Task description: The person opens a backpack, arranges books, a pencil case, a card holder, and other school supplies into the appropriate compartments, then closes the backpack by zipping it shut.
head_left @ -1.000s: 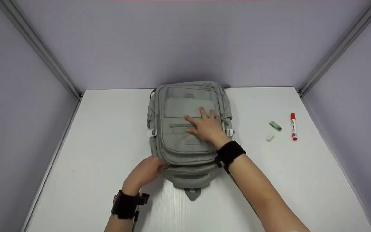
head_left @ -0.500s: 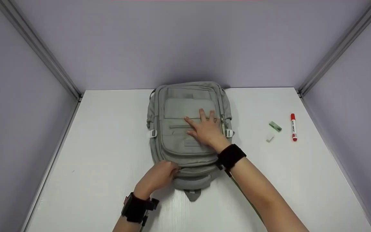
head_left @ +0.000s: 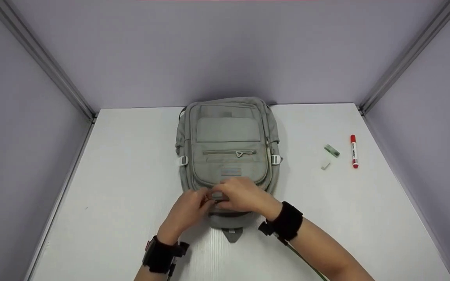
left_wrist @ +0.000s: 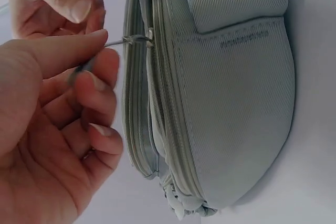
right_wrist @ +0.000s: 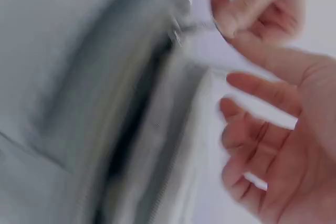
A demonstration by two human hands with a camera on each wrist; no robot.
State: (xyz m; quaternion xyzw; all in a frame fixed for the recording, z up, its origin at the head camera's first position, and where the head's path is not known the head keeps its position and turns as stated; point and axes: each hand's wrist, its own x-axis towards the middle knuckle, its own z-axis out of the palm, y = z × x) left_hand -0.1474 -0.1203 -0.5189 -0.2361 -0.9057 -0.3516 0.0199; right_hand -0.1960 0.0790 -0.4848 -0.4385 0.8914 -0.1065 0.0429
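Note:
A grey backpack (head_left: pixel 229 156) lies flat on the white table (head_left: pixel 131 164), its handle end toward me. My left hand (head_left: pixel 205 200) is at that near end and pinches a metal zipper pull (left_wrist: pixel 135 40) between thumb and forefinger; the left wrist view (left_wrist: pixel 97 61) shows the grip plainly. My right hand (head_left: pixel 218 195) hovers over the same end, its fingertips close to the left hand's. The blurred right wrist view shows the right hand (right_wrist: pixel 231 98) with loosely curled fingers and nothing in them, beside the zipper pull (right_wrist: pixel 191 26).
A red marker (head_left: pixel 353 151), a small green piece (head_left: pixel 332 150) and a small white piece (head_left: pixel 325 166) lie on the table to the right. Purple walls with metal corner rails close in the back and both sides.
My right hand left the backpack's front pocket and came down to the near end beside the left hand. My left hand moved right along the near edge.

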